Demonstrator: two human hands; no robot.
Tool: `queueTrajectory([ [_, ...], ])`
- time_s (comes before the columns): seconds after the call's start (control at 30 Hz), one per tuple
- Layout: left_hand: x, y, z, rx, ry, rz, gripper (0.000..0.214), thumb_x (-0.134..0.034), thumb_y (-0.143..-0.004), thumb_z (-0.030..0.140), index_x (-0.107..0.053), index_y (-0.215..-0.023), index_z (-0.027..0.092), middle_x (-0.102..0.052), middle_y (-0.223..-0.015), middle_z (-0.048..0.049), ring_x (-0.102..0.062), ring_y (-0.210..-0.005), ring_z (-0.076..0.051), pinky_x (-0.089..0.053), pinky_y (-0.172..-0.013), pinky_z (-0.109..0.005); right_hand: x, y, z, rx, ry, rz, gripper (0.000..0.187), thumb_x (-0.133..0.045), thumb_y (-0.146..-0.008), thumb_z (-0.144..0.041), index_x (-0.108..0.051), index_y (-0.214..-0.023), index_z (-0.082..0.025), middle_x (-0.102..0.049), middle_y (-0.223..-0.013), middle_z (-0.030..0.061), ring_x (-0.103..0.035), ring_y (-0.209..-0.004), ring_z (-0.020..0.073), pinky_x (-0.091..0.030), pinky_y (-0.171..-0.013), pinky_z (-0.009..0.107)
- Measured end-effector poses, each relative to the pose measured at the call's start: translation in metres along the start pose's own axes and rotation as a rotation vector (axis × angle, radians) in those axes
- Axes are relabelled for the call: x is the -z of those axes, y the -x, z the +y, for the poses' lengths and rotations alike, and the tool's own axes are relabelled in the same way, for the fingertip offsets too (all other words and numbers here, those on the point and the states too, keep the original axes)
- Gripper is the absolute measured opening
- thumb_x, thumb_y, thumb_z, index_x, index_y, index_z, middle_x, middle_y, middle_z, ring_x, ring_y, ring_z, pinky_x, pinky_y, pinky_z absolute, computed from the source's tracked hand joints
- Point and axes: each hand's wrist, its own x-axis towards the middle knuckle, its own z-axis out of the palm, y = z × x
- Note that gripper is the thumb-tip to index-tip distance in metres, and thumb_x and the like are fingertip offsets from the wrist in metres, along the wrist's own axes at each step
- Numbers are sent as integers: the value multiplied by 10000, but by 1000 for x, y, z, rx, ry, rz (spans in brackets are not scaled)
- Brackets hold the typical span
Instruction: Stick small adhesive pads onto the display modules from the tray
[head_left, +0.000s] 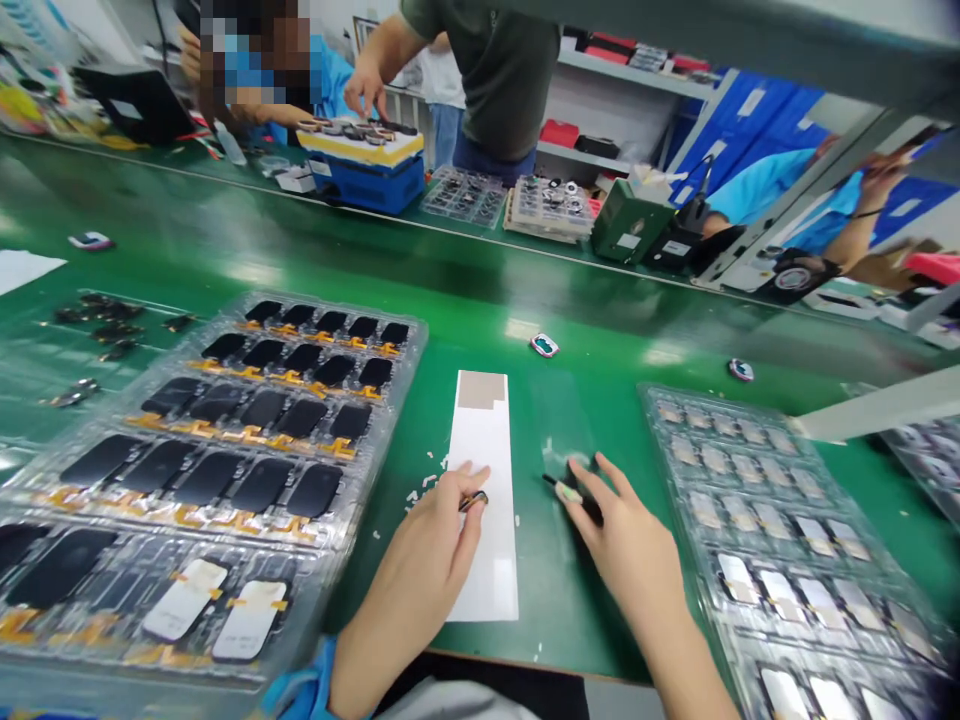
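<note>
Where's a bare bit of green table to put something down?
Beyond the white strip, the table is bare between the left tray and the middle little piece. Another patch lies between that and the right little piece. The left tray and right tray are crowded; scraps lie by the left hand.

On the left arm the person wears a bright blue sleeve (306,682), gathered in soft folds on the forearm. The left hand (431,535) and the right hand (634,545) are both bare, with slender fingers (616,474). The right forearm (686,655) is also uncovered. Lower, at the lap, there is light grey cloth (459,702) beside black cloth (536,688).
</note>
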Motion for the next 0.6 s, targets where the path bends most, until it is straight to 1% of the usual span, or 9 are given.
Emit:
queueTrajectory([
  [0.1,-2,-4,-7,-44,-154,-14,199,-357,-1024,219,-468,-1184,175,-596,-1389,-199,-491,-1366,-320,-409,-1087,-584,2,36,9,-56,33,127,350,-600,-878,-505,-705,-1140,-299,-596,-1299,127,-572,-525,156,-357,-380,303],
  [0.2,-3,-8,-8,-83,-236,-24,187,-356,-1021,202,-464,-1171,174,-611,-1368,-206,-542,-1318,-330,-430,-1076,-589,17,34,8,-80,-156,235,342,-626,-846,-546,-739,-1019,-273,-587,-1165,125,-546,-579,164,-335,-400,293],
  [0.27,-1,-10,-4,-121,-275,-13,180,-356,-1014,175,-459,-1161,181,-653,-1304,-194,-594,-1257,-320,-458,-1054,-566,28,8,-1,-83,-456,253,311,-647,-835,-524,-742,-937,-247,-578,-980,89,-532,-633,169,-382,-485,288],
  [0.3,-1,-12,-2,-141,-294,-2,179,-359,-1008,160,-457,-1157,181,-672,-1263,-188,-619,-1219,-314,-469,-1043,-554,31,-10,-8,-48,-537,230,324,-616,-853,-541,-732,-872,-240,-576,-887,65,-538,-662,174,-426,-558,293],
  [0.37,0,-16,2,-165,-328,25,184,-359,-1000,133,-452,-1152,177,-690,-1210,-178,-646,-1165,-304,-469,-1041,-542,29,-48,-26,17,-658,170,415,-521,-896,-596,-706,-793,-239,-599,-830,44,-576,-753,187,-473,-690,307],
  [0.43,0,-21,5,-166,-349,45,200,-354,-996,117,-448,-1161,182,-684,-1216,-172,-638,-1180,-302,-459,-1051,-539,15,-83,-45,48,-787,122,513,-451,-902,-668,-667,-741,-232,-643,-859,43,-610,-844,194,-490,-787,318],
  [0.47,-1,-24,6,-161,-355,50,215,-353,-995,112,-445,-1175,186,-675,-1237,-170,-621,-1211,-302,-452,-1058,-540,4,-98,-53,45,-847,101,545,-421,-908,-690,-651,-735,-226,-650,-844,39,-618,-827,186,-498,-784,316],
  [0.53,-3,-30,7,-152,-372,54,249,-353,-997,109,-437,-1219,184,-662,-1267,-172,-571,-1283,-309,-434,-1074,-549,-19,-119,-64,9,-958,47,572,-360,-940,-685,-616,-748,-210,-604,-675,7,-600,-648,153,-511,-681,302],
  [0.6,-4,-35,6,-143,-393,52,274,-352,-1002,114,-432,-1260,163,-662,-1264,-178,-525,-1334,-322,-400,-1099,-574,-39,-130,-68,-29,-1049,-5,468,-436,-973,-588,-621,-852,-176,-605,-687,-14,-593,-600,123,-528,-636,288],
])
